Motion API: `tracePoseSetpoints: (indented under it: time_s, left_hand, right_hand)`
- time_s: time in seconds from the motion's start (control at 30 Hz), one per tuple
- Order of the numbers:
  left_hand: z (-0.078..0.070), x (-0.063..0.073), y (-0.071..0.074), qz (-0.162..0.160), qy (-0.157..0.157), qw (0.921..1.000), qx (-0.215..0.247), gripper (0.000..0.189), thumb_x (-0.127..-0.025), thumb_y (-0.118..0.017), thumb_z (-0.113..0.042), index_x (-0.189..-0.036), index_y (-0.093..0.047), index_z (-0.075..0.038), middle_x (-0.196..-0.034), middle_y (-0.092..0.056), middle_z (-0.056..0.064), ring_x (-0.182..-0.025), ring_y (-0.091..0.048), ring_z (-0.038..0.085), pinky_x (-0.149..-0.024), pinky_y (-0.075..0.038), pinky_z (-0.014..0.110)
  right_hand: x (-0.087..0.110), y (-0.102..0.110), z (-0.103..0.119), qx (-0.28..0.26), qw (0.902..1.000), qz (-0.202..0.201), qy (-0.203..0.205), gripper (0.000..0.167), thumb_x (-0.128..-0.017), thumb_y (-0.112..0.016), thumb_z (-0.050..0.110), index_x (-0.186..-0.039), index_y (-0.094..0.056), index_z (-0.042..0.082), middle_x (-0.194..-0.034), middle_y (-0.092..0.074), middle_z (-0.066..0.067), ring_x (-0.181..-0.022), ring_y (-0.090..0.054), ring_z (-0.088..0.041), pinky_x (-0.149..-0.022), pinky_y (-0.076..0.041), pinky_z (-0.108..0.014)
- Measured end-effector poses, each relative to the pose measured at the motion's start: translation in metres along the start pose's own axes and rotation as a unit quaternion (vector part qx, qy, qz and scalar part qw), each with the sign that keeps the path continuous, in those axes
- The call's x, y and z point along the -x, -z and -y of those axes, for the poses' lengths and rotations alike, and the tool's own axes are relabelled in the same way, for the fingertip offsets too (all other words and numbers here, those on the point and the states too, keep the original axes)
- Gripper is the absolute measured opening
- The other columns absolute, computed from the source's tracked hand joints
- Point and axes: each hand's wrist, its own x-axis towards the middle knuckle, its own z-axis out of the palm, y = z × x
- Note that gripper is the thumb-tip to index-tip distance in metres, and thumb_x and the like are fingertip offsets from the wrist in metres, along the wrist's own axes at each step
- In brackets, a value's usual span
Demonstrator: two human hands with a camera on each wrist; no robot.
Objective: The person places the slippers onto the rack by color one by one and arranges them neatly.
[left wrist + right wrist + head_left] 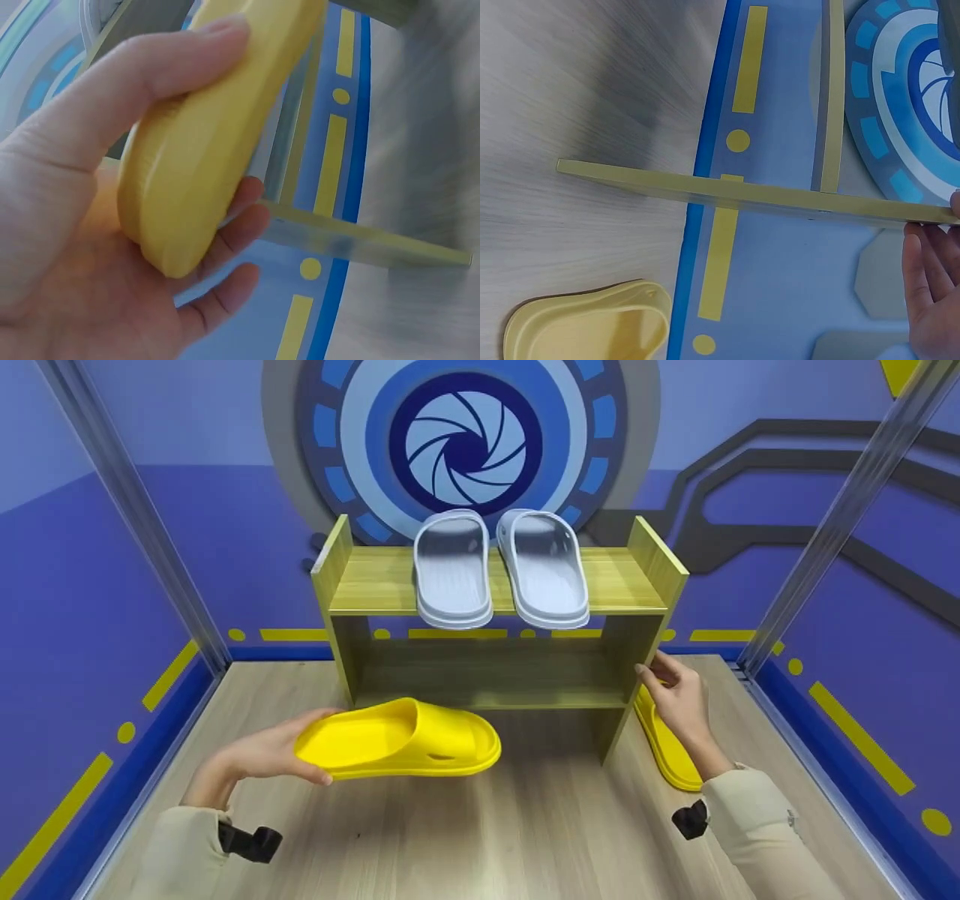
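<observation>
Yellow slipper [412,742], one: gripped at the heel by the fingers of the left hand [266,746], raised off the desk [450,840], toe pointing away from them toward the right hand [681,701]. Second yellow slipper [667,744], one: on the desk, just below the right fingers, partly hidden by that hand. Rack [619,577], wood-look, one: between the two hands, its right side pinched by the right thumb and fingers. Grey slippers [454,577], pair: on the rack's top shelf, beyond both hands' fingers.
</observation>
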Motion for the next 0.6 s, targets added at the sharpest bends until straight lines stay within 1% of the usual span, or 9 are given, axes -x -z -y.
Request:
tracePoseSetpoints:
  time_s: [0.13, 0.27, 0.47, 0.6]
  left_hand:
    - [0.001, -0.008, -0.005, -0.031, -0.007, 0.9995, 0.0, 0.088, -0.068, -0.074, -0.028, -0.135, -0.023, -0.001, -0.111, -0.044, 0.01, -0.089, -0.043, 0.023, -0.075, -0.034, 0.039]
    - [0.005, -0.019, -0.011, -0.066, 0.0, 0.9978, 0.001, 0.089, -0.067, -0.075, -0.03, -0.134, -0.024, -0.001, -0.115, -0.042, 0.009, -0.092, -0.042, 0.023, -0.078, -0.033, 0.04]
    - [0.014, -0.033, -0.022, -0.107, 0.005, 0.9942, 0.008, 0.09, -0.066, -0.076, -0.032, -0.133, -0.025, -0.001, -0.113, -0.042, 0.01, -0.092, -0.042, 0.023, -0.079, -0.034, 0.039]
    - [0.016, -0.04, -0.03, -0.133, -0.006, 0.9908, 0.022, 0.087, -0.065, -0.077, -0.03, -0.132, -0.028, -0.004, -0.112, -0.042, 0.009, -0.092, -0.042, 0.023, -0.08, -0.034, 0.039]
  right_hand:
    - [0.0, 0.001, 0.0, 0.011, 0.9999, 0.001, -0.001, 0.038, -0.084, -0.059, 0.022, -0.117, -0.057, 0.004, -0.099, -0.063, -0.01, -0.083, -0.06, -0.017, -0.069, -0.044, -0.013]
    - [0.0, 0.001, -0.001, 0.026, 0.9996, -0.001, -0.014, 0.039, -0.084, -0.059, 0.026, -0.117, -0.057, 0.005, -0.099, -0.063, -0.008, -0.083, -0.06, -0.017, -0.07, -0.045, -0.016]
    - [0.0, 0.0, -0.003, 0.029, 0.9994, 0.004, -0.017, 0.041, -0.084, -0.059, 0.027, -0.117, -0.057, 0.004, -0.1, -0.063, -0.009, -0.085, -0.06, -0.018, -0.072, -0.047, -0.023]
    - [0.0, 0.001, -0.001, 0.028, 0.9995, 0.0, -0.016, 0.04, -0.084, -0.06, 0.028, -0.117, -0.058, 0.005, -0.099, -0.063, -0.006, -0.084, -0.06, -0.016, -0.072, -0.047, -0.022]
